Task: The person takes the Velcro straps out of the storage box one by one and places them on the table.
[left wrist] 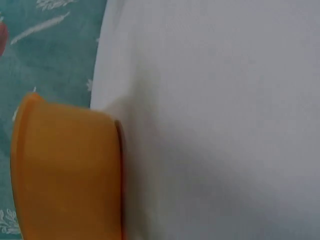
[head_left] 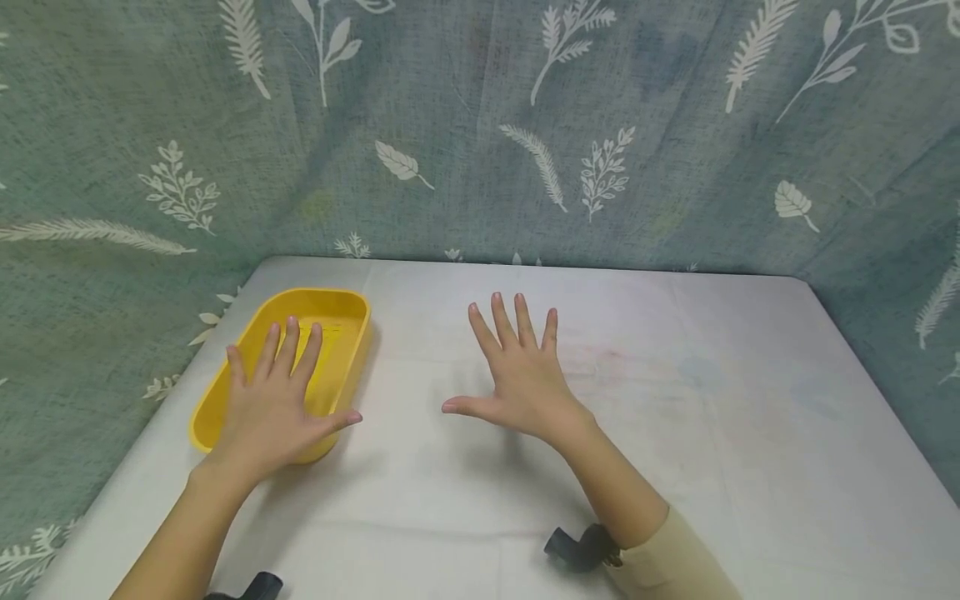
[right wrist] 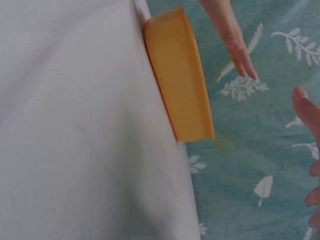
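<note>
A yellow tray (head_left: 352, 367) with raised walls stands at the left of the white table. Over its near part, in the head view, my left hand (head_left: 273, 408) is spread with fingers straight, holding nothing. My right hand (head_left: 525, 379) hovers above the middle of the table, fingers spread and also holding nothing. In the left wrist view the tray's side wall (left wrist: 72, 170) shows at the lower left, with just a fingertip at the left edge. The right wrist view has the tray (right wrist: 175, 75) at the top, the left hand (right wrist: 232, 40) beyond it, and right-hand fingers (right wrist: 307, 110) at the right edge.
The table (head_left: 675, 400) is covered in white cloth with faint stains. Behind it and at both sides hangs a green-blue curtain (head_left: 465, 150) with white leaf prints. Dark wrist-camera mounts (head_left: 581, 548) show near both forearms.
</note>
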### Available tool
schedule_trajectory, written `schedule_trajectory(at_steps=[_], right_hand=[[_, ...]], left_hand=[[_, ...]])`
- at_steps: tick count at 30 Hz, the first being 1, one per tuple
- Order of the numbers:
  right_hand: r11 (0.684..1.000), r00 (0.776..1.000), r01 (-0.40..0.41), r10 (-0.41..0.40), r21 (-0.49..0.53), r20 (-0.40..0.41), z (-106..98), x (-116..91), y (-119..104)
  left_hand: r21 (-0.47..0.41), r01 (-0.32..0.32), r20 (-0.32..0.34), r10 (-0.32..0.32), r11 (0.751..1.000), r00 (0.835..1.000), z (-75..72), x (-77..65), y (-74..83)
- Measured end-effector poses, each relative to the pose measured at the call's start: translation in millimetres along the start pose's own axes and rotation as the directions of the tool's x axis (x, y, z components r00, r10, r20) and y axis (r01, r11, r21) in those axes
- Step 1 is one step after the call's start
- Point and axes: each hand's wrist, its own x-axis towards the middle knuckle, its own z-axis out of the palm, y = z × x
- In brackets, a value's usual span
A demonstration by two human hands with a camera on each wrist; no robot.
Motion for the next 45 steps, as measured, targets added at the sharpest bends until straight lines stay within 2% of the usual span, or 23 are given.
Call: schedule_trajectory(at_steps=[5, 10, 15, 21, 26, 31, 33, 35, 37, 40, 42, 45], right_hand=[[1.0, 1.0, 0.005, -0.005, -0.003, 0.008, 3, 7, -9], [1.0, 1.0, 0.019, -0.019, -0.014, 0.019, 6, 12, -20], [0.999, 0.999, 0.033, -0.033, -0.013, 0.016, 8, 16, -31], [1.0, 1.0, 0.024, -0.024, 0.012, 0.02, 12, 21, -42], [0.993, 1.0, 0.001, -0.003, 0.121, 0.015, 21, 28, -50], [0.966, 0.999, -0.017, 0.01, 0.259, 0.03, 33, 36, -57], [0.955, 0.999, -0.018, 0.006, 0.298, 0.043, 37, 38, -61], [0.945, 0.999, -0.015, -0.002, 0.326, 0.05, 42, 40, -65], [0.937, 0.998, -0.011, -0.012, 0.349, 0.062, 46, 41, -70], [0.918, 0.997, -0.003, -0.029, 0.396, 0.075, 51, 43, -77], [0.905, 0.996, 0.001, -0.04, 0.426, 0.082, 53, 44, -82], [0.884, 0.995, 0.005, -0.051, 0.468, 0.087, 56, 44, -88]], left_hand=[[-0.013, -0.058, -0.035, 0.058, 0.998, 0.998, -1.5, -7.7, -19.6], [-0.027, -0.091, -0.072, 0.088, 0.996, 0.993, -1.3, -16.7, -38.5], [-0.067, -0.092, -0.074, 0.087, 0.994, 0.993, -1.6, -23.5, -55.1], [-0.105, -0.093, -0.044, 0.089, 0.99, 0.995, -1.1, -31.6, -74.6], [-0.156, -0.09, -0.03, 0.086, 0.984, 0.996, -1.8, -36.8, -89.2], [-0.255, -0.072, 0.005, 0.075, 0.964, 0.997, 1.0, -39.3, -101.9], [-0.322, -0.067, 0.02, 0.077, 0.944, 0.997, 3.5, -39.7, -107.1], [-0.403, -0.061, 0.037, 0.083, 0.913, 0.996, 6.1, -40.1, -112.4], [-0.491, -0.05, 0.057, 0.089, 0.87, 0.994, 8.2, -40.0, -116.8], [-0.614, -0.011, 0.098, 0.091, 0.789, 0.991, 9.9, -40.0, -123.8], [-0.662, 0.012, 0.13, 0.1, 0.749, 0.986, 9.9, -39.7, -128.5], [-0.697, 0.049, 0.184, 0.112, 0.716, 0.977, 8.6, -38.5, -135.7]])
